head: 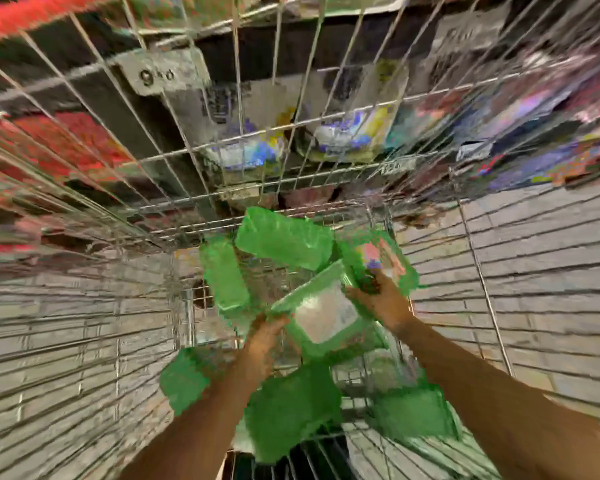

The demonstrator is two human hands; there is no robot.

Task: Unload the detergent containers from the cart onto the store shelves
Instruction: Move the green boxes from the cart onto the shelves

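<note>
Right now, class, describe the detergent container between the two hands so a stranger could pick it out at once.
Look into the wire cart, at the pile of green containers inside it. In the pile's middle, one container lies between the left hand and the right hand. It alone shows a large whitish rectangular label.

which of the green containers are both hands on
The green container with the white label: the left hand grips its lower left edge, the right hand its upper right corner.

floor [534, 258]: grey tiles, dark joints | shelves [94, 93]: dark, blurred | packs [354, 133]: colourful, on shelves
</note>
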